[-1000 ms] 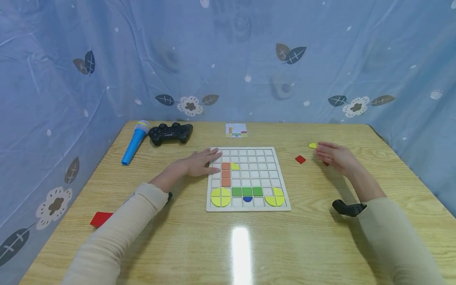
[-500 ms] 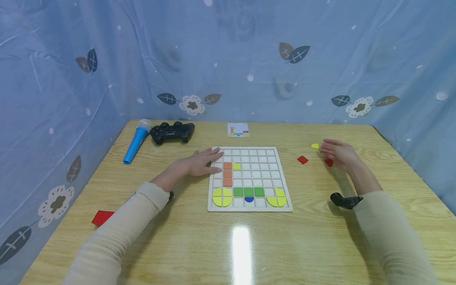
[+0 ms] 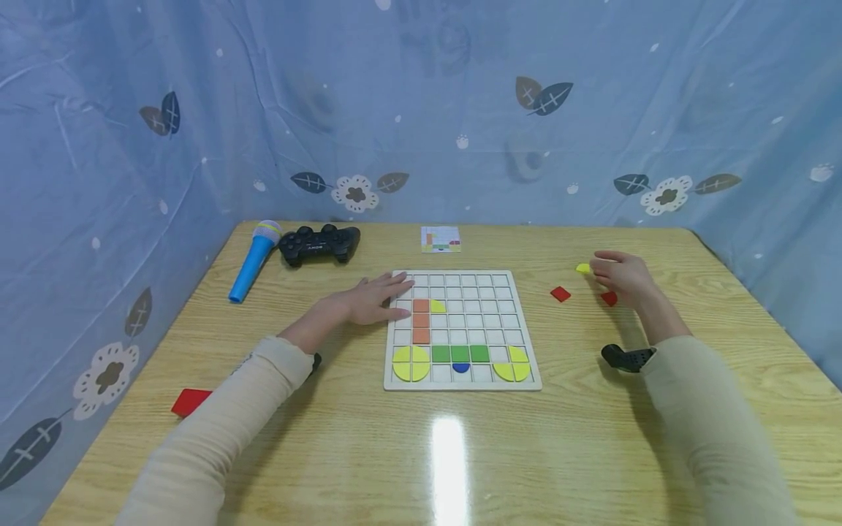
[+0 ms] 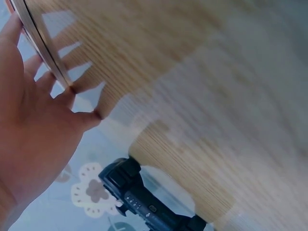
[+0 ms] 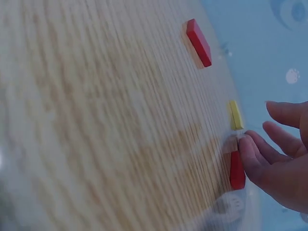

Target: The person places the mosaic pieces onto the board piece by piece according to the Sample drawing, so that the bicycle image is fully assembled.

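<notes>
A white grid board [image 3: 460, 386] lies mid-table, bearing orange and green squares, yellow quarter-circles and a blue half-circle [image 3: 461, 368]. My left hand [image 3: 370, 302] rests at its left edge, fingers spread over the nearest cells; in the left wrist view the thumb and fingers lie along the board's side. To the right, my right hand [image 3: 625, 277] hovers low with nothing gripped, thumb apart from the bent fingers. Its fingertips come close to a yellow piece [image 5: 235, 115] and a red piece [image 5: 237, 173]. Another red piece [image 3: 560, 294] lies between the board and this hand.
Behind the board lies a small printed card [image 3: 441, 239]. A black game controller [image 3: 319, 245] and a blue toy microphone [image 3: 248, 269] occupy the back left. A red object [image 3: 191, 402] is partly covered by the left sleeve. Patterned blue cloth [image 3: 460, 109] hangs behind the table.
My right hand has shifted slightly right and its fingers have bent more, uncovering the red piece beneath. The left hand stays on the board's edge. The head view has moved a little.
</notes>
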The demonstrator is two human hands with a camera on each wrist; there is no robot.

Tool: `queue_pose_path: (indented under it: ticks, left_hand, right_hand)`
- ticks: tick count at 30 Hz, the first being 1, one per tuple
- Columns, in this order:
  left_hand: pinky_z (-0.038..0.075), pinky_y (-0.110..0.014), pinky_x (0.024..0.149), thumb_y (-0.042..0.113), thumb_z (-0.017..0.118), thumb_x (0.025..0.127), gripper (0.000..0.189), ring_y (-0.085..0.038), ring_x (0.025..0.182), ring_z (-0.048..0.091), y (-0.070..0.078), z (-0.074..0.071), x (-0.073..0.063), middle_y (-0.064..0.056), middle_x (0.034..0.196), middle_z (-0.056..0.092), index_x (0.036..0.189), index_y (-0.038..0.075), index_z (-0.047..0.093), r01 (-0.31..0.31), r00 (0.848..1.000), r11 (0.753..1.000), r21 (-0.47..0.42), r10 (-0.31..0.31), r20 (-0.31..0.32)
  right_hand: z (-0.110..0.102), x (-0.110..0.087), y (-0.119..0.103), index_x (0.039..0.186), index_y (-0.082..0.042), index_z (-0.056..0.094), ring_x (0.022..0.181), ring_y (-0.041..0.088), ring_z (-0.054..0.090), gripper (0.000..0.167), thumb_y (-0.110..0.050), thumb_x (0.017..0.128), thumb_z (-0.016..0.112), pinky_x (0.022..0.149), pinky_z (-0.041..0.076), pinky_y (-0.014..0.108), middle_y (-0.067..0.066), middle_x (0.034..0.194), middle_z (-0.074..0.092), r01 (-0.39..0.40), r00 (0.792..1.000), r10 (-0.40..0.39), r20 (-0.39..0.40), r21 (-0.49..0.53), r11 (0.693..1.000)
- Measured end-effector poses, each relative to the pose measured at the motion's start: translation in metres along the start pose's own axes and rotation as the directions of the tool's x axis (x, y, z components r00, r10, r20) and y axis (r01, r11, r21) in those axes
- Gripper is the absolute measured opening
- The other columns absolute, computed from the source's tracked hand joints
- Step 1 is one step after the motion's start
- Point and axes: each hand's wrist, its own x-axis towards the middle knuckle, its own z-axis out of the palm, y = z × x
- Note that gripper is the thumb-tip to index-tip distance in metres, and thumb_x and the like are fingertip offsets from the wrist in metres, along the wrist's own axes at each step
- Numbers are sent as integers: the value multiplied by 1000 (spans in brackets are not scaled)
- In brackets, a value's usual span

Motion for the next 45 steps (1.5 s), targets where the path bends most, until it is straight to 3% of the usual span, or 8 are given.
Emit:
queue_pose_path:
  ticks: [4, 9, 20, 34, 39, 45]
  left_hand:
    - [0, -59, 110, 48, 44, 99, 72, -31, 143, -1, 0, 0, 0, -8, 159, 3, 155, 16, 11, -1, 1000, 1000, -3, 1, -3]
    - [0, -60, 109, 48, 44, 99, 72, -31, 143, -1, 1, -1, 0, -9, 159, 3, 155, 16, 12, -5, 1000, 1000, -7, 5, -6]
    - [0, -60, 109, 47, 45, 99, 72, -32, 143, -1, 1, 0, 0, -8, 159, 4, 155, 16, 12, 1, 1000, 1000, -12, -2, -6]
    - [-1, -59, 110, 47, 45, 99, 71, -31, 143, -1, 2, -1, -1, -8, 159, 4, 155, 16, 12, 7, 1000, 1000, -17, -8, -5]
    - [0, -59, 110, 46, 44, 100, 71, -31, 144, -1, 2, 0, -1, -8, 159, 4, 155, 16, 12, 0, 1000, 1000, -11, 0, -5]
    - [0, -59, 110, 46, 43, 100, 71, -31, 143, 0, 1, 0, -1, -8, 159, 4, 155, 15, 12, 1, 1000, 1000, -2, -1, -1]
  right_hand:
    - [2, 5, -1, 150, 3, 19, 129, 35, 37, 59, -25, 103, 40, 94, 45, 26, 31, 148, 25, 55, 998, -55, 6, -119, 991]
    - [4, 9, 0, 147, 7, 25, 126, 43, 38, 56, -20, 102, 45, 96, 43, 41, 34, 142, 31, 109, 994, -108, 20, -249, 962]
    - [11, 13, 1, 139, 9, 40, 116, 45, 42, 49, -11, 97, 56, 85, 42, 45, 32, 129, 43, 181, 981, -194, 13, -421, 889]
    - [7, 11, 4, 138, 6, 43, 105, 38, 46, 50, -12, 94, 61, 70, 44, 29, 29, 124, 44, 154, 987, -163, 12, -403, 902]
    - [6, 9, 5, 132, 7, 49, 84, 22, 52, 40, -10, 97, 57, 59, 45, 23, 24, 113, 50, 149, 986, -165, -3, -405, 902]
    - [7, 8, 3, 135, 8, 47, 83, 7, 60, 40, -12, 100, 51, 69, 51, 22, 29, 120, 53, 149, 988, -155, 7, -332, 931]
